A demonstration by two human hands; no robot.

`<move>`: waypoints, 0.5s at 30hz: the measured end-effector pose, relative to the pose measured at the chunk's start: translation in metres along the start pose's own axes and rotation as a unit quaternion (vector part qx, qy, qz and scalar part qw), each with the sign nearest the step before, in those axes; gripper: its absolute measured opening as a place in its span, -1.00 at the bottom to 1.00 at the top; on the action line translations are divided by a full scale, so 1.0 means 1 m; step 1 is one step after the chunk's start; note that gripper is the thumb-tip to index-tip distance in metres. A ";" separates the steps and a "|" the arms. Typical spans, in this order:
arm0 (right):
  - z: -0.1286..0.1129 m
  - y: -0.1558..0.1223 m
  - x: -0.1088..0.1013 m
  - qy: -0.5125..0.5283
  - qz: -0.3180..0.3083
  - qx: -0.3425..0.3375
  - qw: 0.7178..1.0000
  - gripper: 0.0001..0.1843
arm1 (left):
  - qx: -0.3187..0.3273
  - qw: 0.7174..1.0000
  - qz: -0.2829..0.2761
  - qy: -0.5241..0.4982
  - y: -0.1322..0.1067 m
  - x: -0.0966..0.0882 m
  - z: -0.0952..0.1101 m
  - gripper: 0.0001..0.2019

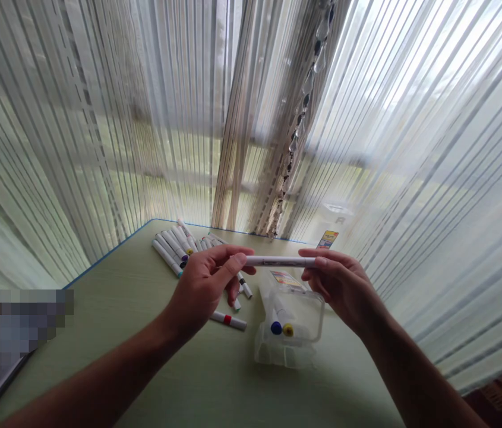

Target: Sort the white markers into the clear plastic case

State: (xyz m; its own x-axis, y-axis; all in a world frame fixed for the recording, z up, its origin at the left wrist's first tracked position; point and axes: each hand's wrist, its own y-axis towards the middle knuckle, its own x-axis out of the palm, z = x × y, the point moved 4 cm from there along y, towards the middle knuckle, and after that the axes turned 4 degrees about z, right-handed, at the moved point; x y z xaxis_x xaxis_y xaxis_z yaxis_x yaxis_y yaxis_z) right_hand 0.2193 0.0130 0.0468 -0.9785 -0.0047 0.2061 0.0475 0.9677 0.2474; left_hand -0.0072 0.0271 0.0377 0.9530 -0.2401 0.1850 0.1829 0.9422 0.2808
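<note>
A white marker (277, 261) lies level in the air between my two hands. My left hand (208, 279) pinches its left end between thumb and fingers. At the other end, my right hand (340, 279) grips it the same way. Below the marker stands a clear plastic case (286, 353), with a blue-ended marker (276, 327) and a yellow-ended marker (288, 329) inside. Behind and under my left hand, several white markers (168, 252) lie in a loose pile. A marker with a red band (229, 320) rests on the table, left of the case.
The pale green table (112, 333) has a blue edge at the back. A translucent container (335, 223) with a yellow and blue label stands at the back right. String curtains (179, 119) hang behind the table, with a beaded strand (306, 98). A blurred patch covers the lower left.
</note>
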 end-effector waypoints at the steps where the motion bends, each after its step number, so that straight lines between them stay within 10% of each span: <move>1: 0.000 0.000 0.000 -0.004 -0.001 -0.003 1.000 -0.80 | 0.000 1.000 -0.001 0.008 0.000 0.000 0.000 -0.72; 15: 0.005 0.000 -0.001 -0.047 0.001 -0.037 0.998 -0.78 | -0.012 0.997 -0.027 0.074 -0.002 0.000 -0.005 -0.68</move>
State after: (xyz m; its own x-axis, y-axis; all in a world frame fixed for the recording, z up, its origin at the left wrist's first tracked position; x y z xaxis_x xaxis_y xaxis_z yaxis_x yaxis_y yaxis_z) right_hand 0.2196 0.0142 0.0414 -0.9928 0.0244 0.1174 0.0608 0.9463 0.3174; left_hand -0.0062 0.0269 0.0321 0.9665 -0.2551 0.0292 0.2387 0.9346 0.2637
